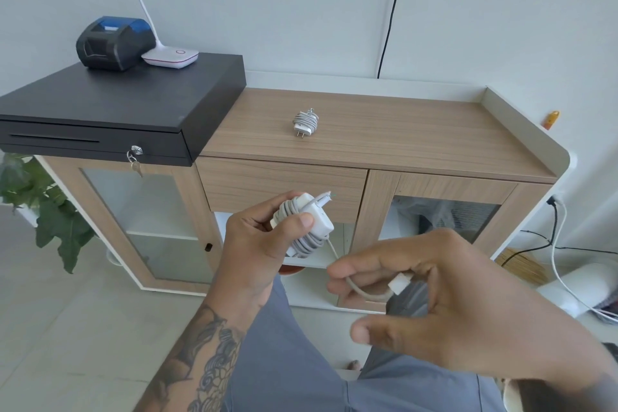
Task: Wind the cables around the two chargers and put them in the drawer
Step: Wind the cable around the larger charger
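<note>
My left hand [257,244] grips a white charger [309,221] with grey cable coiled round it, held in front of the wooden drawer [254,182], which is closed. A short loose end of the cable [357,288] runs from the charger to my right hand [461,304], whose fingers pinch it near its white connector [399,282]. A second white charger [306,122], wound with its own cable, lies plug-forward on the wooden cabinet top [401,137].
A black cash drawer [110,117] with a key sits on the cabinet's left, carrying a receipt printer [113,42] and a white lamp base [170,57]. Glass doors flank the drawer. A plant [40,207] stands at the left; cables lie on the floor at the right.
</note>
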